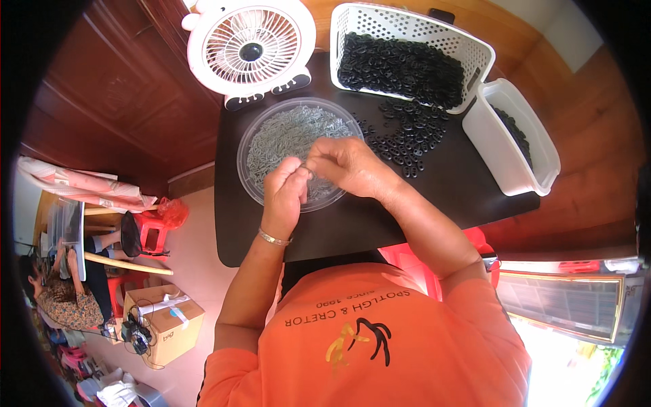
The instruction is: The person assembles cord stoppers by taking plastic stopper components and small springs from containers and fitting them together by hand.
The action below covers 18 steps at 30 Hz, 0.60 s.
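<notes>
Silvery pieces (281, 136) are filling the tub (241, 159) by the desk's left edge (225, 210); left hand (286, 188) and right hand (349, 166), together above, are pinching some tiny item (308, 168); many black rings (410, 139) are seemingly remaining, finished share unclear.

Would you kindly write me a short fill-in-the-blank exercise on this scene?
A bracelet circles the ____ wrist.
Beneath the left hand and right hand, the bowl of greyish pieces is ____, not rectangular.
The perforated white basket holds ring-like pieces coloured ____.
The shirt is mainly ____.
Missing words: left; round; black; orange.
</notes>
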Each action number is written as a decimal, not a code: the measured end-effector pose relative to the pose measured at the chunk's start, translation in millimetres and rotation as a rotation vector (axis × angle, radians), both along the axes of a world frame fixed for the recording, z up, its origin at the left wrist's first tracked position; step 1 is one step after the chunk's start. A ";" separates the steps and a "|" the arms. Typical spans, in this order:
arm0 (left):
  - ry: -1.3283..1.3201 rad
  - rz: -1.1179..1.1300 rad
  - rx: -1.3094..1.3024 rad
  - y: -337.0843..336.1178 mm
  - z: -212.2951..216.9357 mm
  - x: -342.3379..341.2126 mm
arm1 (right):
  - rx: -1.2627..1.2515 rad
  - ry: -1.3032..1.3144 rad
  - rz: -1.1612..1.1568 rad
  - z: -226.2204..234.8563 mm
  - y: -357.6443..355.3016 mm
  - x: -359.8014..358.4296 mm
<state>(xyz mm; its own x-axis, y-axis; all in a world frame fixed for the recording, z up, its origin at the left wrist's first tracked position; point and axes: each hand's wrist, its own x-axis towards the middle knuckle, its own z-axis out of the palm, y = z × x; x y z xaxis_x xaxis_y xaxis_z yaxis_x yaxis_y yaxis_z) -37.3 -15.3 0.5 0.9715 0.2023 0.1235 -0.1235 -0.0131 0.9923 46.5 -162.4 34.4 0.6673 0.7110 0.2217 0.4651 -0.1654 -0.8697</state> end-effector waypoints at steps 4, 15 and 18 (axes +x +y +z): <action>0.036 0.069 -0.114 7.0 -1.6 2.3 | 0.116 -0.046 -0.146 -0.2 -16.5 21.3; 0.026 0.128 -0.230 12.9 3.1 2.5 | -0.667 -0.391 -0.379 -8.7 -67.4 64.0; 0.016 0.118 -0.285 14.9 1.6 4.7 | -0.757 -0.509 -0.353 -9.6 -56.7 62.9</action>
<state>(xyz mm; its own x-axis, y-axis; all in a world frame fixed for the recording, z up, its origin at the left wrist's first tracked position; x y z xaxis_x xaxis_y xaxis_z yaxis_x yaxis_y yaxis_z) -32.6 -0.3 2.1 0.9406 0.3383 0.0302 -0.1217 0.2527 0.9599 109.4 -219.2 24.8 0.8203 0.5615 0.1089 0.5717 -0.7993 -0.1852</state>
